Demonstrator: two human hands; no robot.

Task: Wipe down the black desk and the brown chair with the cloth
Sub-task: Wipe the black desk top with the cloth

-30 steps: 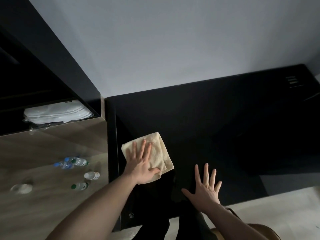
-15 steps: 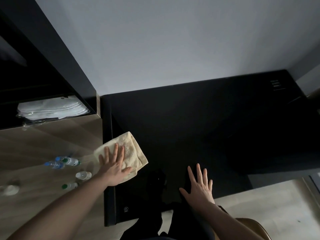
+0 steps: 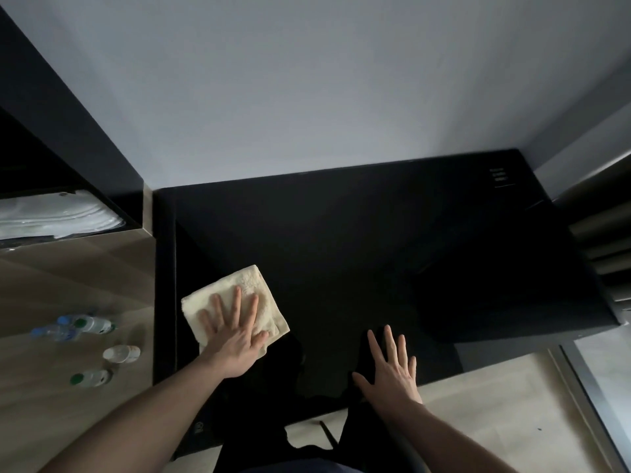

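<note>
Folded cream terry cloth (image 3: 235,303): lies on glossy black desk (image 3: 341,240), near its left edge. Left hand (image 3: 235,336): fingers spread, palm flat on cloth, pressing rather than gripping, likely for wiping contact. Right hand (image 3: 389,367): open, empty, flat on desk front, probably bracing. Brown chair: not visible.

Pale cream cloth (image 3: 239,295), plain black desk (image 3: 341,240), green-capped clear bottles (image 3: 90,377), wood-grain brown counter (image 3: 68,274)

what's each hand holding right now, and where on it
Neither grips anything. The left hand presses flat on the cloth's near half; the right hand rests open on the desk.
</note>
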